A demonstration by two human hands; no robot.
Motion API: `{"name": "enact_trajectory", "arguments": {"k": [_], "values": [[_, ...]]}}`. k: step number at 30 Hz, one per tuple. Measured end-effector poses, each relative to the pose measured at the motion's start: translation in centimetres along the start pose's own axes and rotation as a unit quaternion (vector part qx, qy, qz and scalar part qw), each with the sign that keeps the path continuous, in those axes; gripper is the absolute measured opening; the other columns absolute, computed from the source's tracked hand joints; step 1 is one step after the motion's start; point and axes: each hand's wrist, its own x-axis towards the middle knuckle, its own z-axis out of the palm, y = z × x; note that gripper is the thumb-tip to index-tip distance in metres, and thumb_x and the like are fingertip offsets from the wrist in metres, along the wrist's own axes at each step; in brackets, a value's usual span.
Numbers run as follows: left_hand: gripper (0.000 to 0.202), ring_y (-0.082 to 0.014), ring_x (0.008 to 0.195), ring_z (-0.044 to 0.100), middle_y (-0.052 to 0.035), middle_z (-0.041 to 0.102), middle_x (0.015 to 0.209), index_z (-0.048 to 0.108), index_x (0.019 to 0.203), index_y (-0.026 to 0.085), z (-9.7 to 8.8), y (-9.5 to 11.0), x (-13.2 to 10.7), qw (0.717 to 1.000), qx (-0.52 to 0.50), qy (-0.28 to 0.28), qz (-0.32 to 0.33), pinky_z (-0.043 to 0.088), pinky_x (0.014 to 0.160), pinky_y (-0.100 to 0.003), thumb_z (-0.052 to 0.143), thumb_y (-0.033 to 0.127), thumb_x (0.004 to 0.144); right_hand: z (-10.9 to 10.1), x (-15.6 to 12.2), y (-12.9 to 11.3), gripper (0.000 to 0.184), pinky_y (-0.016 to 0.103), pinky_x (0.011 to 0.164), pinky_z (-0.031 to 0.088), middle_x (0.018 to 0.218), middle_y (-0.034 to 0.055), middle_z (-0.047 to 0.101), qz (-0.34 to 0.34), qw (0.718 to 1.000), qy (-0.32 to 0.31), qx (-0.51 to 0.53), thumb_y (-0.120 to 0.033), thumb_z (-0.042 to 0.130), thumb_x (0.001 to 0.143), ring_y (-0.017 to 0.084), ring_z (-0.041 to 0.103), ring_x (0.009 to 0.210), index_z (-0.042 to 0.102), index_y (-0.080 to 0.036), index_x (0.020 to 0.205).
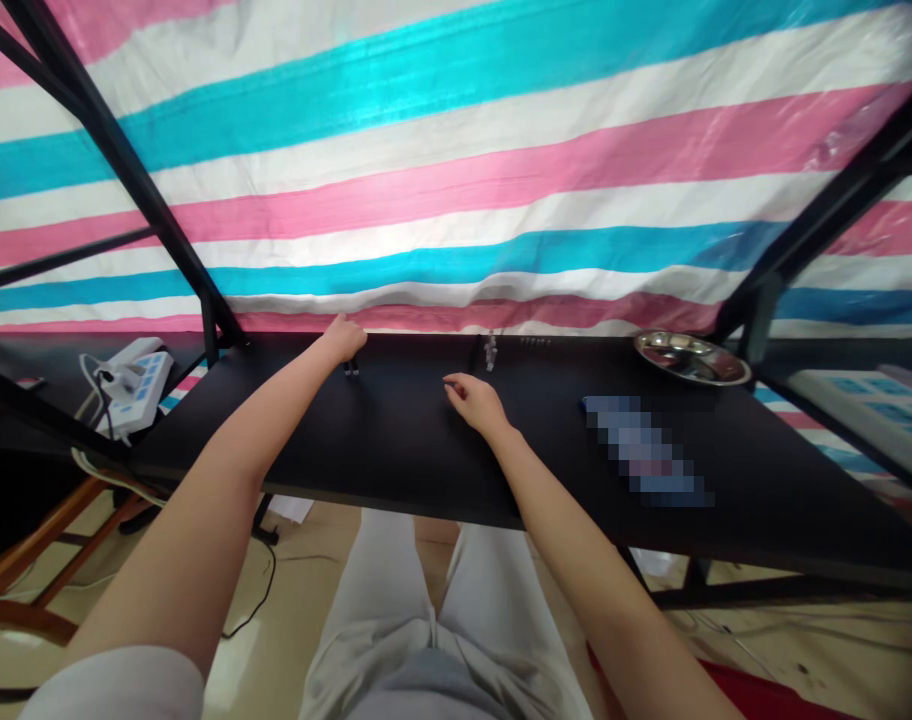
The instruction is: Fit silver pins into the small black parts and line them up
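Hung behind everything in pink, white and blue stripes, a plastic-looking sheet (456,200). Set before it, a long black counter (396,440). Lying on the right, pixelated past naming, a bluish item (643,450); near it at the back, a shiny round metal dish (692,358). Over the middle, a right hand (477,402) with fingers curled inward, gap and hold impossible to tell. Farther left, near the back edge, a left hand (343,338) bent down at the wrist, with fingers largely hidden; opening and hold likewise impossible to tell. Just beyond the right hand, a small clear cluster (490,350): probably light, stiff and slick, best taken by the sides. Directly below the left hand, on or just over the counter, a pair of slim dark pieces (354,367) with pale tips, contact with the fingers unclear. Likely light and rigid, smooth enough to slip; best pinched around the dark shafts, above the pale ends, gently in case of brittleness. At the right fingers, a dark sliver (448,381), too small to identify. Right of the cluster, a row of tiny pale bits (535,342): probably featherlight, easily scattered, better lifted singly.
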Motion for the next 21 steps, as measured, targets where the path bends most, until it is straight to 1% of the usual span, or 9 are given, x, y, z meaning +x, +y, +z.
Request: {"name": "enact_trajectory", "arguments": {"k": [5,7,9,12,15,18,21], "values": [[0.018,-0.0255,0.096,0.056,-0.0114,0.066,0.097,0.068,0.083,0.016,-0.7,-0.2,-0.2,1.0,-0.02,0.008,0.005,0.03,0.088,-0.037,0.063,0.013,0.066,-0.2,0.0,0.0,0.027,0.026,0.064,0.041,0.07,0.0026,0.061,0.01,1.0,0.002,-0.01,-0.029,0.044,0.081,0.015,0.054,0.065,0.063,-0.019,0.098],[0.02,-0.0254,0.1,0.054,-0.0109,0.065,0.1,0.067,0.087,0.017,-1.4,0.3,-0.2,0.999,-0.021,0.027,0.024,0.029,0.089,-0.038,0.063,0.018,0.067,-0.4,0.1,0.3,0.027,0.027,0.064,0.041,0.073,0.0032,0.061,0.033,0.999,0.016,-0.031,-0.029,0.044,0.081,0.016,0.054,0.066,0.063,-0.019,0.097],[0.022,-0.0246,0.102,0.052,-0.0102,0.064,0.102,0.066,0.093,0.018,-2.2,1.5,-0.2,0.996,-0.03,0.065,0.052,0.028,0.09,-0.037,0.06,0.024,0.072,-0.6,0.2,0.9,0.026,0.029,0.065,0.04,0.076,0.0052,0.062,0.068,0.995,0.038,-0.067,-0.027,0.044,0.08,0.018,0.054,0.07,0.064,-0.018,0.094],[0.029,-0.0234,0.103,0.051,-0.0097,0.06,0.108,0.061,0.106,0.019,-2.8,4.8,0.3,0.982,-0.075,0.136,0.104,0.03,0.089,-0.035,0.051,0.027,0.08,-1.1,0.3,1.6,0.024,0.032,0.068,0.039,0.082,0.0099,0.061,0.116,0.983,0.065,-0.13,-0.023,0.045,0.078,0.021,0.052,0.078,0.064,-0.016,0.09],[0.042,-0.0235,0.105,0.05,-0.0119,0.054,0.118,0.049,0.123,0.018,-2.6,9.2,1.3,0.964,-0.134,0.185,0.132,0.034,0.085,-0.034,0.045,0.027,0.083,-1.4,0.3,1.9,0.025,0.035,0.072,0.038,0.091,0.0131,0.06,0.15,0.971,0.069,-0.171,-0.023,0.045,0.077,0.024,0.05,0.086,0.064,-0.015,0.092],[0.052,-0.0243,0.106,0.049,-0.0143,0.045,0.129,0.033,0.135,0.016,-1.7,13.5,2.5,0.954,-0.182,0.209,0.11,0.037,0.08,-0.033,0.04,0.025,0.085,-1.6,0.2,1.8,0.026,0.038,0.075,0.037,0.099,0.015,0.058,0.17,0.966,0.058,-0.185,-0.022,0.045,0.078,0.026,0.049,0.091,0.064,-0.015,0.095],[0.056,-0.0252,0.108,0.047,-0.0152,0.04,0.134,0.024,0.139,0.016,-1.0,16.6,3.9,0.948,-0.22,0.218,0.07,0.038,0.079,-0.035,0.038,0.022,0.085,-1.7,0.2,1.7,0.027,0.041,0.076,0.036,0.103,0.0164,0.057,0.184,0.964,0.057,-0.182,-0.022,0.045,0.078,0.028,0.047,0.096,0.064,-0.015,0.096]]}}
